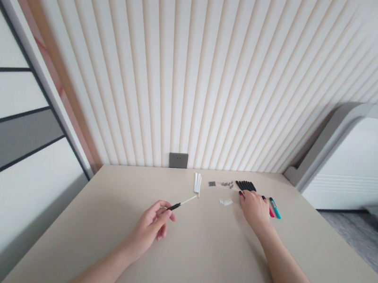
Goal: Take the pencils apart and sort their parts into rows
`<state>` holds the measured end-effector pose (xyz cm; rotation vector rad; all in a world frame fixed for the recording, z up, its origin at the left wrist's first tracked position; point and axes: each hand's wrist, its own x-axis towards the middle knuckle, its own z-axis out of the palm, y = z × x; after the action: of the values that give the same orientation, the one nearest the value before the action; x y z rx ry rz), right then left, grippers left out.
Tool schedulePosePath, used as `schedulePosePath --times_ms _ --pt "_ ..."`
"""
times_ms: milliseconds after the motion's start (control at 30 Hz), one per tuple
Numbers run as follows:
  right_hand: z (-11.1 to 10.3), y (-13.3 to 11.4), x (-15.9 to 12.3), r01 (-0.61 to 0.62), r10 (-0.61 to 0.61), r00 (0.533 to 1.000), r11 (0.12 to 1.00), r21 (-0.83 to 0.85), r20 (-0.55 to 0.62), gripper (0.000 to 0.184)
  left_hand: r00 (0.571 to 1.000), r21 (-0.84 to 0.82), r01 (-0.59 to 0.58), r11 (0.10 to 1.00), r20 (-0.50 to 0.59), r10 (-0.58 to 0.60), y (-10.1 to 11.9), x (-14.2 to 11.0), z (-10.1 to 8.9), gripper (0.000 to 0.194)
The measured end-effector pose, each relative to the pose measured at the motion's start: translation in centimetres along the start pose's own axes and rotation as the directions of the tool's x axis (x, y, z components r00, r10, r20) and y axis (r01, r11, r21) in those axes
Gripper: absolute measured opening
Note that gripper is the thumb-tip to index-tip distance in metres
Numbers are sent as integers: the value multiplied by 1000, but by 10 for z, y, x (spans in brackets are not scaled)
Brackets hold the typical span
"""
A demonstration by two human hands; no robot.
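Observation:
My left hand [154, 222] pinches a slim black pen piece [174, 206] between thumb and fingers, above the table's middle. From it a thin white rod [188, 200] points up and to the right. My right hand [256, 208] reaches down over coloured pen barrels at the right; its fingertips are mostly hidden, so I cannot tell whether it grips one. A red pen barrel [271, 212] shows just beside this hand, and a teal barrel [275, 208] lies farther right. Behind the hand, several black pen pieces [245, 185] lie in a row.
Several white rods [197, 183] lie together at the back of the beige table [190, 266]. Small white pieces [225, 202], small metallic pieces [227, 184] and a dark grey patch of small parts [212, 183] lie nearby. A socket [178, 160] sits on the ribbed wall behind.

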<state>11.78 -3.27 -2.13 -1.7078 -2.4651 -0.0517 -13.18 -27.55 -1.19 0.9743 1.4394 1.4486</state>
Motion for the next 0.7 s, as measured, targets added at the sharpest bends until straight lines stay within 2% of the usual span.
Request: schedulePosePath --times_ms 100,167,233,300,333,433,600,700 --pt "-5 0 2 -7 11 998 997 77 -54 33 1000 -1 -4 1000 -19 4 -1 0 1 35" --pt "-9 -5 1 50 -8 989 957 285 -146 38 999 -12 -13 1000 -37 13 0 0 2 35" --pt "-12 -16 -4 169 -38 969 819 548 -243 43 998 -25 -19 1000 -54 18 1 -1 3 35" --pt "-14 -32 -13 277 -55 945 658 700 -322 46 998 -31 -15 999 -66 13 2 -2 4 35" --pt "-15 -41 -20 321 -61 931 611 724 -361 46 998 -31 -10 999 -68 8 2 -2 4 36" --pt "-15 -64 -40 454 -166 880 570 685 -445 37 997 -30 1 1000 -76 -4 2 -2 4 38" --pt "-11 -86 -63 544 -370 837 486 684 -403 34 999 -3 -13 1000 -47 13 1 -2 3 39" --pt "-9 -93 -71 607 -527 771 434 666 -358 37 998 -5 -41 999 -40 41 0 -3 2 35"
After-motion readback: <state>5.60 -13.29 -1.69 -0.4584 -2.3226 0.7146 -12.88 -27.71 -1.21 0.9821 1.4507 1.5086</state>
